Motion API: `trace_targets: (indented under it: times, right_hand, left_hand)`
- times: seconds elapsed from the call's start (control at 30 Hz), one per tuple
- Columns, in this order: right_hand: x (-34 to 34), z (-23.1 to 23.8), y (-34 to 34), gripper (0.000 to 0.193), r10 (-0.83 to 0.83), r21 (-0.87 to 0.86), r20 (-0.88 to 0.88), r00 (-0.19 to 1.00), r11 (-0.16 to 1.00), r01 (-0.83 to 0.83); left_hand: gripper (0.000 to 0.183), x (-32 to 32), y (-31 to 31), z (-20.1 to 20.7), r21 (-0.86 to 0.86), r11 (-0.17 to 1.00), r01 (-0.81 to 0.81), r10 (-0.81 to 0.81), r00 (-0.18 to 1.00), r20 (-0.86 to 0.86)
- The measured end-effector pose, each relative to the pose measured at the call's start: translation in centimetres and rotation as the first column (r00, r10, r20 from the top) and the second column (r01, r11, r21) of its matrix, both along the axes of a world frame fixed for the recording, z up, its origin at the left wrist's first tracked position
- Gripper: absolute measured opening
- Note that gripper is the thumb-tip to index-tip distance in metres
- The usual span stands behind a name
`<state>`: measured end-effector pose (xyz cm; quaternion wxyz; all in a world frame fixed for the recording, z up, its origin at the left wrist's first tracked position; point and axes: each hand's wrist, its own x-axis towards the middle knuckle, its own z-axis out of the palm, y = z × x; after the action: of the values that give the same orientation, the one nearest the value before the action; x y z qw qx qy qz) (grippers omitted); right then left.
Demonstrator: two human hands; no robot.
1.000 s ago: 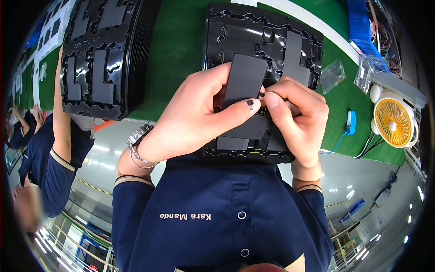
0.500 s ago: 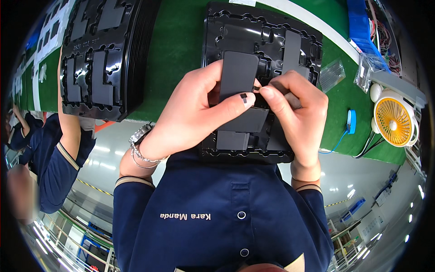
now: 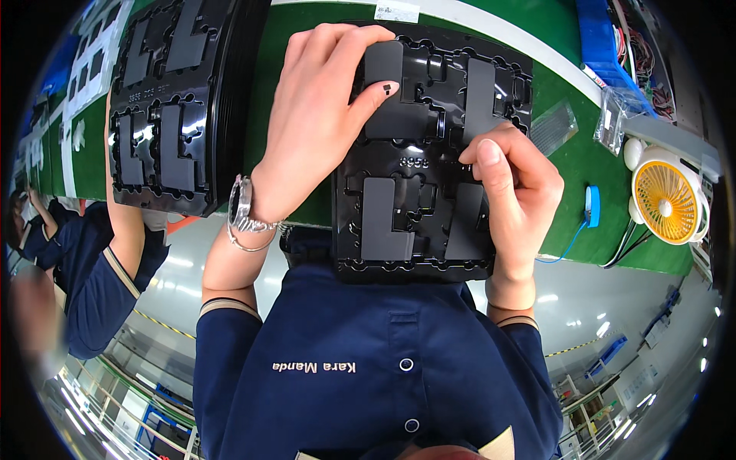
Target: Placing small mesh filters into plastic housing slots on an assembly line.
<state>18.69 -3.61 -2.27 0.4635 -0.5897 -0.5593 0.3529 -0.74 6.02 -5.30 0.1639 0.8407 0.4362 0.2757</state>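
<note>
A dark grey L-shaped part (image 3: 392, 96) is pressed by the fingers (image 3: 366, 86) of the left hand (image 3: 318, 115), which are curled over its upper edge with the thumb laid flat on its face; the part is seated in the upper left pocket of a black moulded tray (image 3: 429, 157). The fingers (image 3: 491, 157) of the right hand (image 3: 514, 192) are bent, with the thumb pressed against the tray's middle rib and the rest wrapped round its right edge, so that the tray is gripped. Four pockets are seen in the tray, each filled with one such part: a second at upper right (image 3: 479, 92), a third at lower left (image 3: 383, 222), a fourth at lower right (image 3: 466, 226). The tray overhangs the near edge of the green bench (image 3: 276, 84). To the left on the bench a stack of like trays (image 3: 172, 100) is seen, also loaded. At the right a small yellow fan (image 3: 665, 201) and a blue cable (image 3: 590, 211) are placed.
</note>
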Motion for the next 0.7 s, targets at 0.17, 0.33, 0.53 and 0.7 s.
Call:
trace_targets:
  times: [0.17, 0.33, 0.53, 0.7]
  right_hand:
    - [-0.1, 0.3, 0.1, 0.011, 0.051, 0.001, 0.024, 0.998, 0.999, -0.051]
    - [-0.4, 0.6, 0.0, 0.006, 0.164, -0.036, 0.094, 0.982, 0.986, -0.161]
    - [-1.2, 0.4, 0.1, 0.006, 0.187, 0.082, 0.174, 0.967, 0.976, -0.203]
    - [-1.1, 0.4, 0.1, 0.006, 0.190, 0.068, 0.220, 0.957, 0.975, -0.210]
  left_hand:
    - [0.047, 0.3, -0.5, -0.3, 0.100, 0.995, -0.012, 0.020, 0.997, -0.076]
    - [0.046, 0.2, -2.5, 2.2, -0.505, 0.824, 0.256, -0.031, 0.911, 0.412]
    - [0.048, 0.8, -3.7, 3.0, -0.511, 0.784, 0.351, -0.024, 0.841, 0.541]
    - [0.055, 0.5, -3.8, 3.6, -0.357, 0.894, 0.272, -0.127, 0.916, 0.381]
